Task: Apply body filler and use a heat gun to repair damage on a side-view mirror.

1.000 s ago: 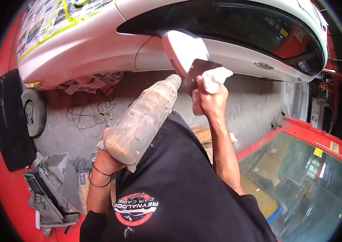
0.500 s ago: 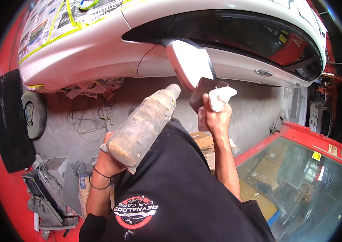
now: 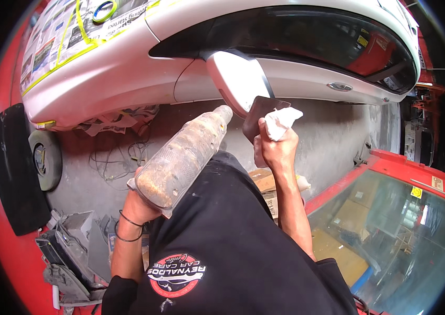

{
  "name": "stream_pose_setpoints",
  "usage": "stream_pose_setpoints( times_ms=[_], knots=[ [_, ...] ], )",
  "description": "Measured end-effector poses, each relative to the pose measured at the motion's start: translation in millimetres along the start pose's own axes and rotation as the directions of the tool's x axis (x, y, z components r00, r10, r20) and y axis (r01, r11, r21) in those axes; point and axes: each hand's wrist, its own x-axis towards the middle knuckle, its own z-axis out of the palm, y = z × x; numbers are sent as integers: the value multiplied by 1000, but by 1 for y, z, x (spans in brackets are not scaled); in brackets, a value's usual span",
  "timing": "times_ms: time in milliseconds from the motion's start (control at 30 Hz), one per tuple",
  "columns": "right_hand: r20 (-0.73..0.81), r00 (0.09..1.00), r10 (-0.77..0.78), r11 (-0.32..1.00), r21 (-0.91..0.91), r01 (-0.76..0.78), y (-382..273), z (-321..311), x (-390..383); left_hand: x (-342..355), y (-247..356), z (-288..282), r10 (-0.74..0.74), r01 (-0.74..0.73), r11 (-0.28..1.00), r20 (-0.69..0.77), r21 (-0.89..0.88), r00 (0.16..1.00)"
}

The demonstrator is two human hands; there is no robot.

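— What is changing since a moment ago?

— The white car's side mirror housing [image 3: 237,79] is sitting larger and nearer now; the right hand [image 3: 274,147] is closing in on it, gripping a dark flat sanding block [image 3: 258,116] and a crumpled white cloth [image 3: 281,121], fingers wrapped tight. I judge the mirror is the work in hand.

— And the left hand [image 3: 141,202]?

— It is holding the near end of a grimy, clouded plastic squeeze bottle [image 3: 183,155], nozzle pointing far toward the mirror. The bottle is hiding the fingers, so I cannot tell their grip.

— Anything else unclear?

— Whether the block is touching the mirror; the edges are overlapping.
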Motion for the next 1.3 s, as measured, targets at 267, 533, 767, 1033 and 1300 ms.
stream_pose_setpoints(
  times_ms=[267, 533, 767, 1033, 1300],
  knots=[
    [22, 993, 115, 993, 28, -115, 6, -3, 1, 21, 22, -9, -62, 69, 980, 46, -186, 997],
    [55, 988, 143, 990, -15, -143, 4, -6, 1, 16, 27, -12, -95, 88, 982, -38, -167, 995],
    [136, 948, 286, 958, -31, -285, -7, 5, 15, 13, 27, -15, -81, 77, 986, -17, -149, 997],
    [178, 984, 31, 939, -342, 32, -7, 47, 21, 16, 19, -22, -194, 186, 963, -23, -197, 981],
    [432, 849, 306, 726, -682, 85, 96, -41, -105, 8, 9, -11, -339, 319, 892, -9, -321, 941]
  ],
)
